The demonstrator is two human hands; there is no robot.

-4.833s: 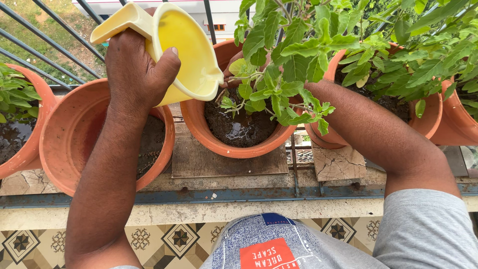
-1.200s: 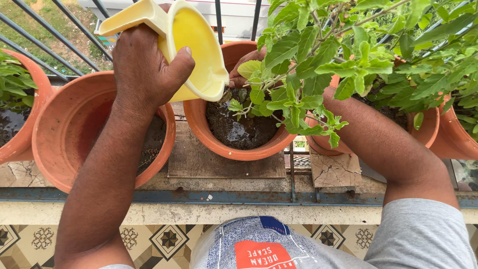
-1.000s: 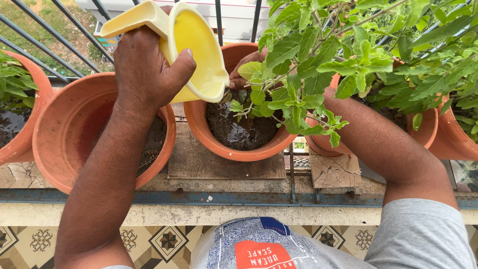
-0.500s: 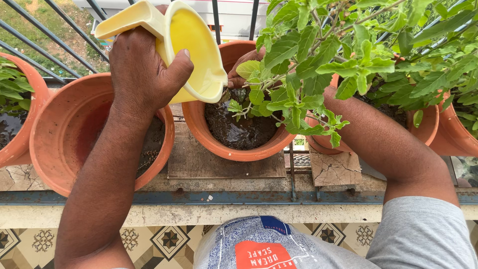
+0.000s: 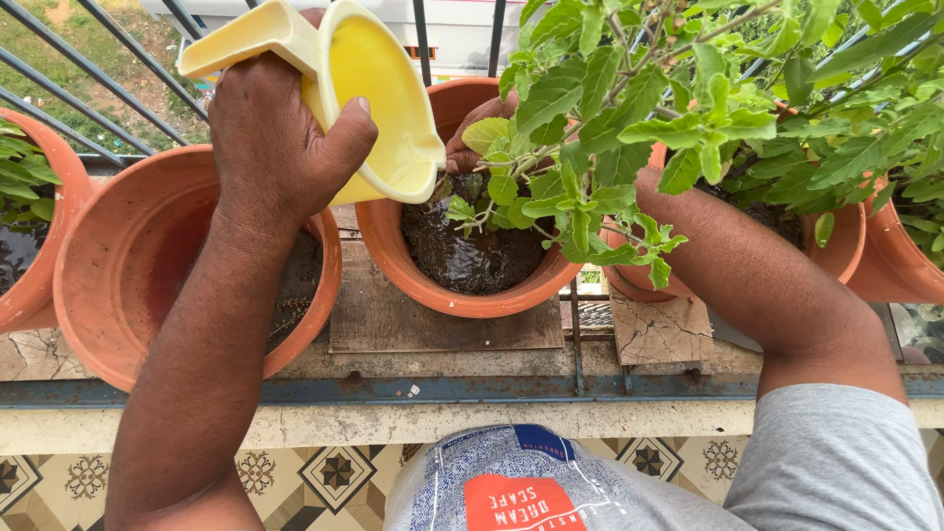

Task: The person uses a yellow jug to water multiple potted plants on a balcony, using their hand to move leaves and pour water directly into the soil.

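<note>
My left hand [image 5: 275, 138] grips a pale yellow plastic jug [image 5: 369, 93] by its handle, tipped with the spout down over the middle terracotta pot [image 5: 462, 290]. That pot holds dark wet soil [image 5: 472, 251] and a leafy green plant [image 5: 590, 128]. My right hand [image 5: 477, 128] reaches under the leaves to the far side of the pot, by the plant's stem; foliage hides most of it, so its hold is unclear.
A large, nearly empty terracotta pot [image 5: 98, 285] stands at the left, another with a plant [image 5: 25, 246] at the far left. More planted pots [image 5: 855, 246] stand at the right. All rest on a ledge [image 5: 442, 388] behind a metal railing [image 5: 118, 69].
The jug stays tipped over the middle pot. My view has drifted slightly; both hands keep nearly the same places.
</note>
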